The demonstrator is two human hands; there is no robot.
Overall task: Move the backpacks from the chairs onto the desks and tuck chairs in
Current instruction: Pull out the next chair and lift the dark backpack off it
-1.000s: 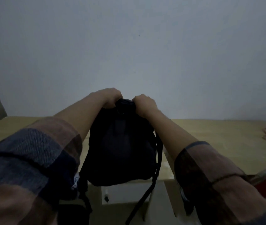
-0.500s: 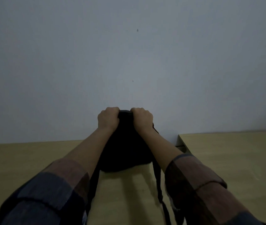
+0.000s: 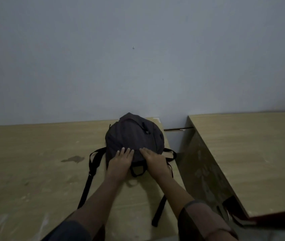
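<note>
Left hand (image 3: 120,162) lies flat, palm down, fingers spread, on the near edge of the backpack (image 3: 134,136). Right hand (image 3: 154,160) likewise flat on the pack, fingers extended and loosely together, angled inward toward the left. Neither hand is curled around anything; both press on the fabric. Between the two wrists the carry loop (image 3: 137,170) pokes out toward the camera, untouched.

Backpack dark grey, lying on the left bench (image 3: 33,162), near its right edge and close to the wall (image 3: 138,49). A zipper pull shows on its far upper side. Left shoulder strap (image 3: 90,173) trails off the pack and runs down across the bench top toward the camera; right strap (image 3: 159,211) runs under the right forearm.

Plaid sleeves pushed up on both forearms. A dark stain (image 3: 73,159) marks the bench left of the pack. Second bench (image 3: 251,153) stands to the right, a narrow gap between the two.
</note>
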